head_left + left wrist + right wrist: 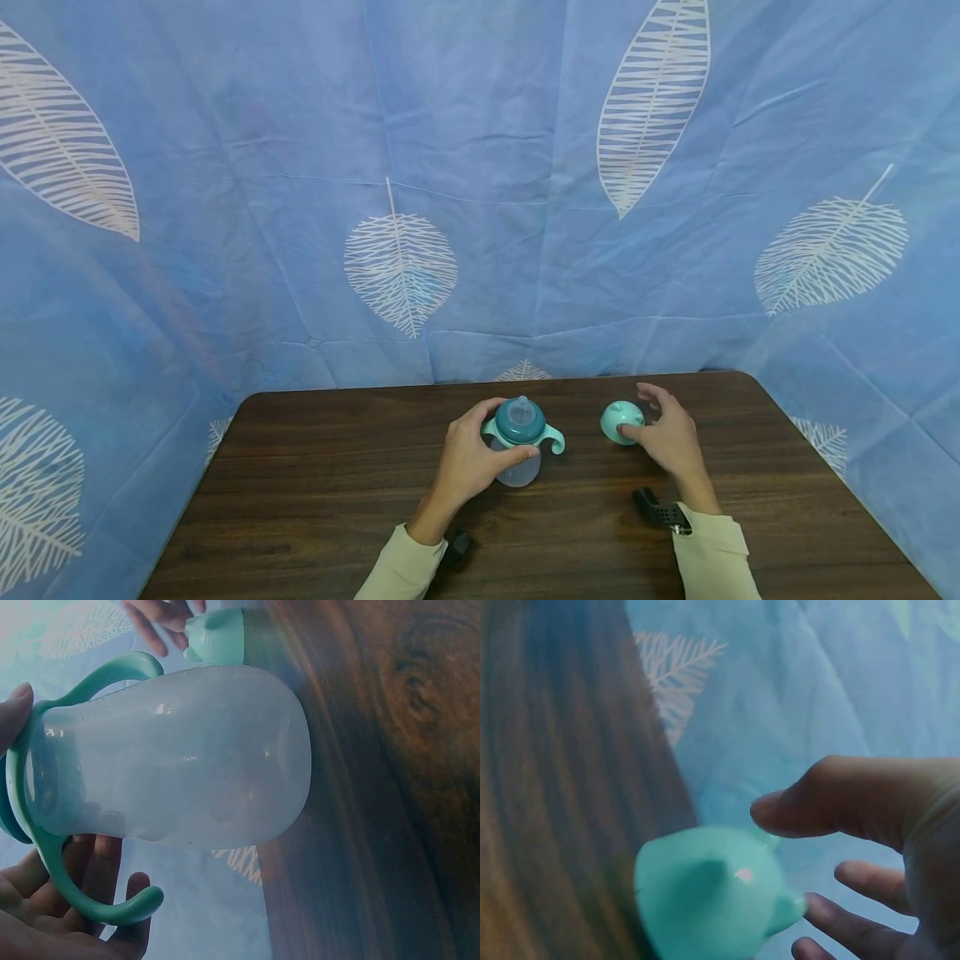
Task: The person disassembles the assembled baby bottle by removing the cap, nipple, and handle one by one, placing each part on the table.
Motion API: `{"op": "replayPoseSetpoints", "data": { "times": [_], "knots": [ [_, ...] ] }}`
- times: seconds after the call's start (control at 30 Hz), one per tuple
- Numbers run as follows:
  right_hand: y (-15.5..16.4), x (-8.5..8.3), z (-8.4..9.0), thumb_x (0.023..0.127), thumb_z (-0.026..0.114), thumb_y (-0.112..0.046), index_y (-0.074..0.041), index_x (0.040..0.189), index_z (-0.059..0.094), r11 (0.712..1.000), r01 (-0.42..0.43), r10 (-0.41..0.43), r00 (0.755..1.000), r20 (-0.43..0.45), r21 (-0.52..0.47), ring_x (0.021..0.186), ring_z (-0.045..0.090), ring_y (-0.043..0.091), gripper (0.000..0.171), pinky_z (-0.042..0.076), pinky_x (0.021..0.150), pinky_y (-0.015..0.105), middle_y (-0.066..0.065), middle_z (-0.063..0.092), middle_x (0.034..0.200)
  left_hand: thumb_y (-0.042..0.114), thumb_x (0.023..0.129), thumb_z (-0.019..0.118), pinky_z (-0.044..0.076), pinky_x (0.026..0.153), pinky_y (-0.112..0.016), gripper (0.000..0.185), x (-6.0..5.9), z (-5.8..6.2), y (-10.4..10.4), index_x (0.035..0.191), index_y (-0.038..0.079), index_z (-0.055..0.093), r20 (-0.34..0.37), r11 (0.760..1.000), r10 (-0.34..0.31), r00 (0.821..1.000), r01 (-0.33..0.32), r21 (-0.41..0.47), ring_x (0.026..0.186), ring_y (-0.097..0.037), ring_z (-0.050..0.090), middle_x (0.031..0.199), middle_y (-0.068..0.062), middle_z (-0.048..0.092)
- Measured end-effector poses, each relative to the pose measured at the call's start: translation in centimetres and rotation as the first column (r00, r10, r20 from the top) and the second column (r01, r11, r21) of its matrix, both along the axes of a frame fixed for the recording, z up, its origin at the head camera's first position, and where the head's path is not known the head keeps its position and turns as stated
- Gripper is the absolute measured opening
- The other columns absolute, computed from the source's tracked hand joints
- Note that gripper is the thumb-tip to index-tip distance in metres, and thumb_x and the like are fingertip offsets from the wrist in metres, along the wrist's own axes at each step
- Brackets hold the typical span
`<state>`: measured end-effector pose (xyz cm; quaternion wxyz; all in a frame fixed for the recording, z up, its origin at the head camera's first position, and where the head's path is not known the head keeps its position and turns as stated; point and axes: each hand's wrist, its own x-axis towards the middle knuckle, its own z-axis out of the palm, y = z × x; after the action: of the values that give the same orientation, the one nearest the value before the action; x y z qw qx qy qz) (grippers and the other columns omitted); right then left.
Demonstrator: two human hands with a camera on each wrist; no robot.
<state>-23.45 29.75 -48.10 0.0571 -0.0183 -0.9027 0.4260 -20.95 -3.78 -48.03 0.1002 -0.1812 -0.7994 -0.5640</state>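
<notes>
A translucent baby bottle with teal handles and a teal collar with a nipple stands on the dark wooden table. My left hand grips it from the left, fingers curled round the body and neck. In the left wrist view the bottle fills the frame with my left hand behind a handle. A teal cap lies on the table to the right of the bottle. My right hand hovers around it, fingers spread, thumb at its edge. The right wrist view shows the cap under my open right hand.
A blue cloth with white leaf prints hangs behind and beside the table. The table's back edge runs just beyond the bottle and cap. Black wrist mounts sit on both cream sleeves. Bare wood lies toward the front and sides.
</notes>
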Motion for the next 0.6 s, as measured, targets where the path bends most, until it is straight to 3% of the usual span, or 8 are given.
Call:
{"op": "replayPoseSetpoints", "data": {
  "times": [0.33, 0.6],
  "knots": [
    [-1.6, 1.2, 3.3, 0.095, 0.087, -0.013, 0.003, 0.157, 0.054, 0.996, -0.071, 0.077, 0.988, -0.135, 0.051, 0.14, 0.044, 0.058, 0.072, 0.049, 0.107, 0.071, 0.034, 0.045, 0.16, 0.035, 0.082, 0.101, 0.058, 0.101, -0.054, 0.079, -0.1, -0.1, 0.0, 0.145, 0.002, 0.067, -0.003, 1.0, -0.007, 1.0, 0.007, 0.005, 0.12, -0.027, 0.072, 0.13, -0.008, 0.075],
    [-3.6, 2.3, 5.7, 0.096, 0.088, -0.024, -0.003, 0.158, 0.054, 0.99, -0.129, 0.139, 0.975, -0.171, 0.064, 0.131, 0.055, 0.058, 0.073, 0.051, 0.102, 0.071, 0.028, 0.047, 0.161, 0.036, 0.082, 0.101, 0.058, 0.101, -0.053, 0.079, 0.0, -0.2, 0.0, 0.145, 0.002, 0.067, -0.007, 1.0, -0.008, 1.0, 0.008, 0.001, 0.119, -0.027, 0.072, 0.13, -0.008, 0.075]
  ]
}}
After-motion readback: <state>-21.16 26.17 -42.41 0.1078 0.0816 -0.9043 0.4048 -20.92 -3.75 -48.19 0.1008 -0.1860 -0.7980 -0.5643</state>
